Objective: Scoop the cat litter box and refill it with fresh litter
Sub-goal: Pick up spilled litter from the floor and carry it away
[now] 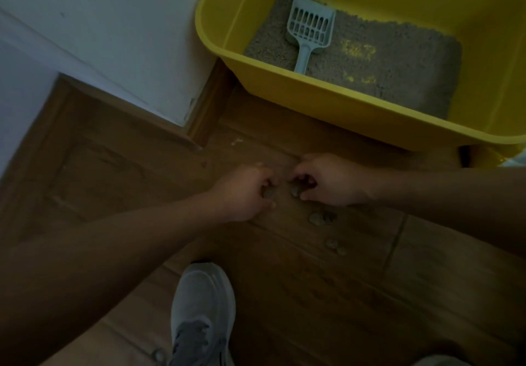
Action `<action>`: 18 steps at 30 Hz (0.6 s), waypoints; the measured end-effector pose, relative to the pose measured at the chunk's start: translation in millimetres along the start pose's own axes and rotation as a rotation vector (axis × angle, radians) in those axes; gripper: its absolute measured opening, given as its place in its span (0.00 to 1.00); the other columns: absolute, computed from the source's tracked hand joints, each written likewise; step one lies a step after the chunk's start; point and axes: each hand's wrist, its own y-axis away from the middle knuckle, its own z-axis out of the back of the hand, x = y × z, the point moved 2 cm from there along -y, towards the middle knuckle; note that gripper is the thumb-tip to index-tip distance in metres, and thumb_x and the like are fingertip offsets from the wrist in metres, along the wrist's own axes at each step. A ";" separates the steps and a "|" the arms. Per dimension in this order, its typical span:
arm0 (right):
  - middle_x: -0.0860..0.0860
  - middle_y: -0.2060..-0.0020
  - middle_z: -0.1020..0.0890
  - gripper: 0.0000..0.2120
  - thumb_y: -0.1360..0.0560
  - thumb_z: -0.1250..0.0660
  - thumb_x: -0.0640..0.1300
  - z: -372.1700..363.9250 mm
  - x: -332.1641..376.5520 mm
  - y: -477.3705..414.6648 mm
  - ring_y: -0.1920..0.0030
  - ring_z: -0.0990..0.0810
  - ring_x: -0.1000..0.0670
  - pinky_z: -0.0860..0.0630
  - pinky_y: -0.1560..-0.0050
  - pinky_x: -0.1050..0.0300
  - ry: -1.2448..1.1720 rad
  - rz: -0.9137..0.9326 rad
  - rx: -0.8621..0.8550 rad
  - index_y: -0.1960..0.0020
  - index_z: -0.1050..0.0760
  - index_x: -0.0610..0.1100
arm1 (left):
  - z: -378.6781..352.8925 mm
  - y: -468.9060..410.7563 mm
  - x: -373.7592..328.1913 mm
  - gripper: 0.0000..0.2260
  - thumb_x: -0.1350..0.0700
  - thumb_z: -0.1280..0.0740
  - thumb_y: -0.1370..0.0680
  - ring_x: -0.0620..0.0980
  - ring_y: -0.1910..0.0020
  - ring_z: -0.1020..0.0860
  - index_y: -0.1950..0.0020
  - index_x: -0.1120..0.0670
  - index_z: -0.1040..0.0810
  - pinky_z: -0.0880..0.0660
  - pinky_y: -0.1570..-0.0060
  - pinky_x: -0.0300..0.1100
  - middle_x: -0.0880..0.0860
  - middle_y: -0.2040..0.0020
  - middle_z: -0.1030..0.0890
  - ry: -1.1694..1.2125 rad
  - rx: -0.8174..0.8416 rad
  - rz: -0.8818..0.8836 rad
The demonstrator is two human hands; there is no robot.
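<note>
Left hand (244, 192) curls round a small grey litter clump (267, 194), right hand (331, 180) pinches another, on brown wooden floor (284, 280) by the near rim of the yellow plastic litter box (313, 101); pinch gently, they probably crumble.

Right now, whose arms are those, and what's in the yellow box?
The camera sits on a person's head, looking down, so those arms are theirs. Small grey litter clumps lie on the brown wooden floor. The left hand and the right hand each seem to pinch one. The yellow plastic litter box holds grey litter. A pale blue slotted plastic scoop lies on it, and nobody is touching it. The grey sneaker is the person's foot.
</note>
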 end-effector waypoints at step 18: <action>0.55 0.55 0.23 0.09 0.28 0.25 0.48 0.9 -2.7 -1.3 0.52 0.25 0.55 0.27 0.53 0.57 -0.090 0.034 -0.077 0.49 0.21 0.49 | 5.5 -10.7 -6.1 0.09 0.55 0.25 0.28 0.44 0.56 0.25 0.50 0.47 0.20 0.26 0.56 0.40 0.45 0.55 0.25 0.056 0.006 0.038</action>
